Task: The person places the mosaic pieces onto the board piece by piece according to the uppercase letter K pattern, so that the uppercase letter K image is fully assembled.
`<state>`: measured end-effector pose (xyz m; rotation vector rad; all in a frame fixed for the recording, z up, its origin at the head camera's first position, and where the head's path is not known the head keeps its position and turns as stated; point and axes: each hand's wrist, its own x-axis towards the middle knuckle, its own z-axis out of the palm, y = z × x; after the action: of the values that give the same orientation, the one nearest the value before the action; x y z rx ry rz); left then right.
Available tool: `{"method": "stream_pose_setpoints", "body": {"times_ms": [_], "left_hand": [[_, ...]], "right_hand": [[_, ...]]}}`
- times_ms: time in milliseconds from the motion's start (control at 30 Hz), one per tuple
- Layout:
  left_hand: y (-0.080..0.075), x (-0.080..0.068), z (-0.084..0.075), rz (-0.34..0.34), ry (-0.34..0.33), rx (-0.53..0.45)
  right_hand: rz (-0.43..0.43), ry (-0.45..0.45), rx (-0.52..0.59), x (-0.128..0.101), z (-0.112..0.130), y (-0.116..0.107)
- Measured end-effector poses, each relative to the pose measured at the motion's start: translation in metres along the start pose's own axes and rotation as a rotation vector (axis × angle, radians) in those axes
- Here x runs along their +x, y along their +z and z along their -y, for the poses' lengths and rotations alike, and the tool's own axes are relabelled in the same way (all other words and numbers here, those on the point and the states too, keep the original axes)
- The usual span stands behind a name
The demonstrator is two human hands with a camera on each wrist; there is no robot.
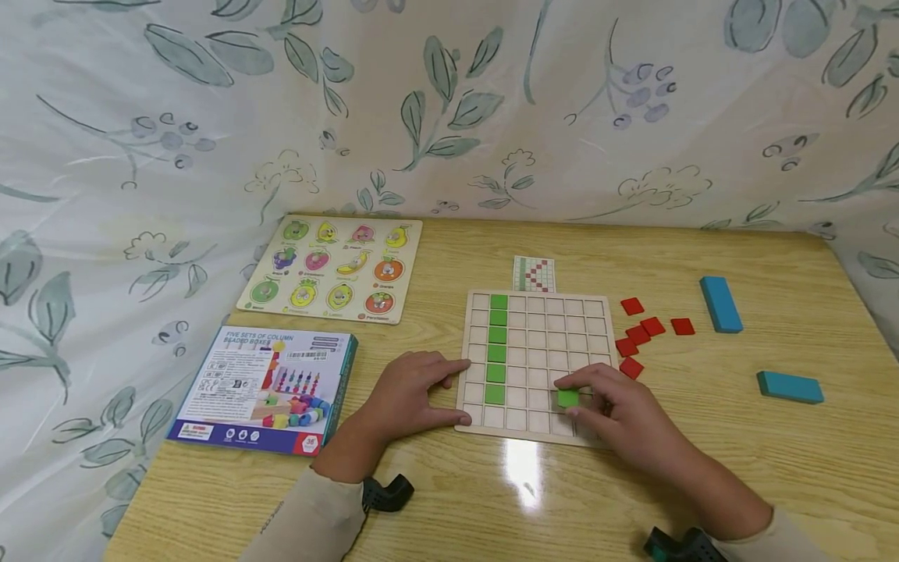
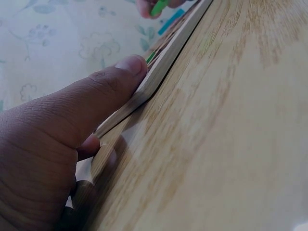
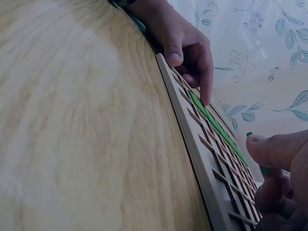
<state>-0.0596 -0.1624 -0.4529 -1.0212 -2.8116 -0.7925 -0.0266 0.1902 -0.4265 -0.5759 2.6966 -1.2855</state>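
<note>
A wooden grid board (image 1: 537,312) lies flat on the table, with a column of several green tiles (image 1: 497,347) filling its second column. My left hand (image 1: 410,390) rests on the board's left edge, thumb (image 2: 122,72) against its rim (image 2: 163,62) and fingers laid on the corner. My right hand (image 1: 618,417) pinches one green square tile (image 1: 567,398) over the lower right cells of the grid. In the right wrist view the board's cells (image 3: 211,149) run away toward the left hand (image 3: 185,45), and my right thumb (image 3: 274,149) covers most of the tile.
Several loose red tiles (image 1: 642,332) lie just right of the board. Two blue blocks (image 1: 719,304) (image 1: 790,386) lie further right. A pattern card (image 1: 534,273) sits behind the board, a fruit puzzle (image 1: 337,269) at back left, a toy box (image 1: 267,390) at left. Leaf-print cloth walls the table.
</note>
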Motion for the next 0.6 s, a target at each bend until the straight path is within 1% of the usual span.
{"method": "stream_pose_setpoints", "body": {"times_ms": [300,500,600], "left_hand": [[-0.001,0.0,-0.001,0.002,0.001,-0.008],[-0.002,0.0,-0.002,0.017,-0.011,-0.008],[-0.002,0.001,-0.002,0.022,-0.013,-0.007]], "right_hand": [[0.019,-0.009,0.026,0.004,0.003,0.008],[0.013,-0.048,0.025,0.006,0.007,0.012],[0.025,-0.041,0.029,0.007,0.009,0.014]]}}
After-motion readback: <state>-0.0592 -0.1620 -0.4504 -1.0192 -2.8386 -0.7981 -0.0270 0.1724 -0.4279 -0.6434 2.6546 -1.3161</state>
